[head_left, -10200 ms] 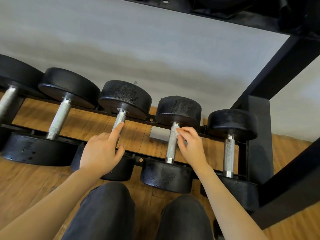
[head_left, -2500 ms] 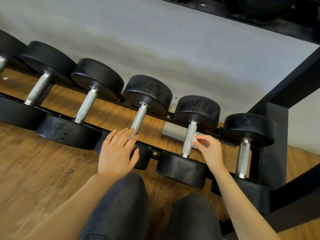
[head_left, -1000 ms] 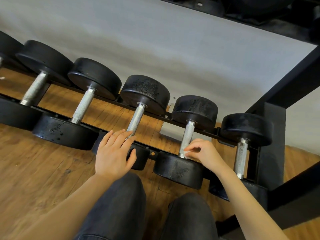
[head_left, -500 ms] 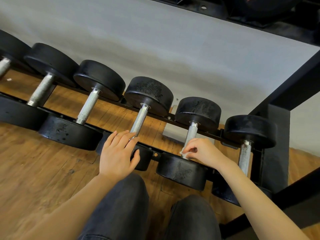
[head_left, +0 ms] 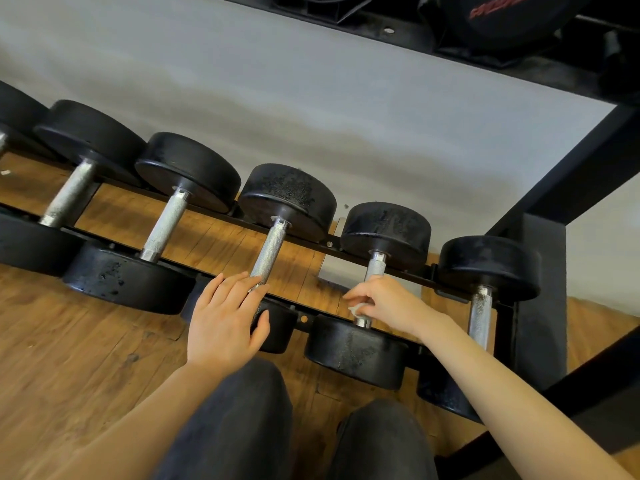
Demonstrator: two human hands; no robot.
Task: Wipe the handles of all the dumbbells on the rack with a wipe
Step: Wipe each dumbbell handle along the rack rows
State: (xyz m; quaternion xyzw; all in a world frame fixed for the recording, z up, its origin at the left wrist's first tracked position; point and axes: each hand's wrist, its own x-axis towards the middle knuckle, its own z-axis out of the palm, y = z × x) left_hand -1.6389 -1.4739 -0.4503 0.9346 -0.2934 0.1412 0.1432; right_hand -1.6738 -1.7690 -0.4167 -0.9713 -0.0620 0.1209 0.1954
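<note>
Several black dumbbells with silver knurled handles lie side by side on a low black rack. My right hand is curled round the lower part of the second dumbbell handle from the right, pressing a small white wipe against it. Most of the wipe is hidden under my fingers. My left hand rests flat with straight fingers on the near end of the third dumbbell handle from the right. The rightmost dumbbell handle stands free beside my right wrist.
A thick black upright post of the rack stands at the right, and an upper shelf runs overhead. A grey wall is behind the rack. Wooden floor lies below. My knees in dark trousers are at the bottom.
My right hand has slid from the right side of the handle down and around its lower part with the wipe. The left hand has stayed on the neighbouring handle. The camera has shifted slightly.
</note>
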